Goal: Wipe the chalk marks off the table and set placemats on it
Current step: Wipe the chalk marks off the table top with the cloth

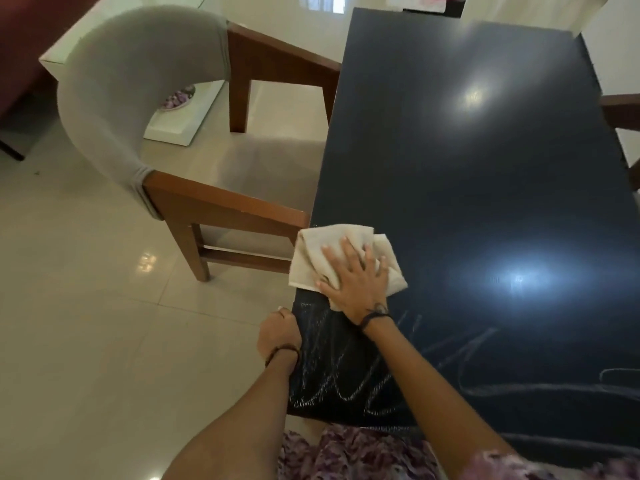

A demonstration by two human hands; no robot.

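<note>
A dark blue table fills the right side of the head view. White chalk marks scribble across its near end and run off to the right. A beige cloth lies crumpled at the table's left edge, partly hanging over it. My right hand lies flat on the cloth with fingers spread, pressing it to the tabletop. My left hand grips the table's left edge near the corner, fingers curled under. No placemats are in view.
A wooden chair with a grey curved back stands close against the table's left side. Beyond it lies a white low table. Another wooden chair part shows at the right edge. Glossy tiled floor spreads to the left.
</note>
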